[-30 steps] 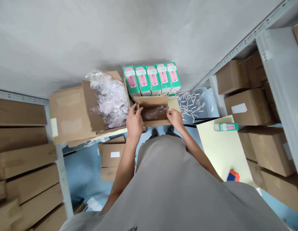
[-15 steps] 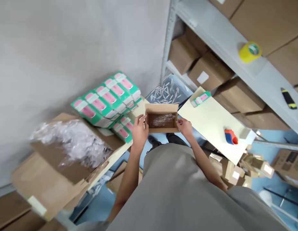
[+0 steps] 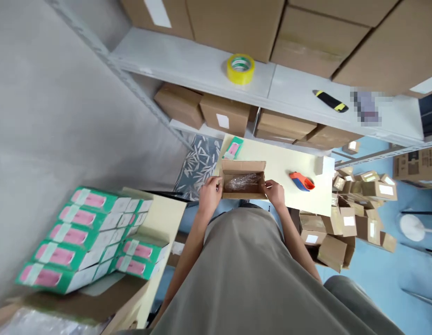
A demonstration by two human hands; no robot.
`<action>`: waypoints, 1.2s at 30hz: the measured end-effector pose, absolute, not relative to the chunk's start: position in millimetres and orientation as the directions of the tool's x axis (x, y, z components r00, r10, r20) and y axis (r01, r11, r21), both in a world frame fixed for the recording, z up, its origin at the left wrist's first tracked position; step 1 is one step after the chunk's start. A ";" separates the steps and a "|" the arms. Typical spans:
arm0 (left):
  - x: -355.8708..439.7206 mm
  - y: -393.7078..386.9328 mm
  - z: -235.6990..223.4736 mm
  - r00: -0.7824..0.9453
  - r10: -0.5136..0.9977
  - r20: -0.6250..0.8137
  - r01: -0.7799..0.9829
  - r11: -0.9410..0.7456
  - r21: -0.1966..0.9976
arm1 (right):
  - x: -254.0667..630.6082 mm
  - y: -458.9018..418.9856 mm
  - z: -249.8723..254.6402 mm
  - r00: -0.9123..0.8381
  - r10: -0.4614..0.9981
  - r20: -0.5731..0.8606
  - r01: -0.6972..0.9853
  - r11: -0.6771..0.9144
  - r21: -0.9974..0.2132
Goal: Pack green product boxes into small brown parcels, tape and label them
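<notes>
A small open cardboard box (image 3: 244,165) is held in front of my body, at the near left end of the cream table. Inside it lies something in crumpled clear plastic wrap (image 3: 242,182); what is under the wrap cannot be made out. My left hand (image 3: 210,194) grips the box's left wall, fingers closed at the edge. At the opposite end, my right hand (image 3: 274,192) pinches the right wall. Just beyond the box, a green and pink packet (image 3: 233,148) rests on the cream table (image 3: 268,156).
An orange and blue tape dispenser (image 3: 301,181) sits on the table. Yellow tape (image 3: 240,69) and a black-yellow cutter (image 3: 330,101) lie on the grey shelf (image 3: 188,58). Stacked green-pink boxes (image 3: 76,232) stand at left. Several small cartons (image 3: 341,218) are piled on the right.
My view and body have turned right, bringing the held box in front of the cream table. Both hands keep their hold on its ends.
</notes>
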State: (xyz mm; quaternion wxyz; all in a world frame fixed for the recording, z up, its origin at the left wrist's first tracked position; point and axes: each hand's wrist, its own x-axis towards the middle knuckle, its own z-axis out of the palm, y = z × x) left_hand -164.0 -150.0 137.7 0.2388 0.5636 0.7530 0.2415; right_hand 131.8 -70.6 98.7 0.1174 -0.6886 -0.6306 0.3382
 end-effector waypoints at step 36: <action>-138.0 -0.7 56.4 -0.516 0.774 -0.367 0.213 0.531 0.820 | 239.9 4.2 83.3 0.068 0.969 -0.238 0.592 -0.231 -0.772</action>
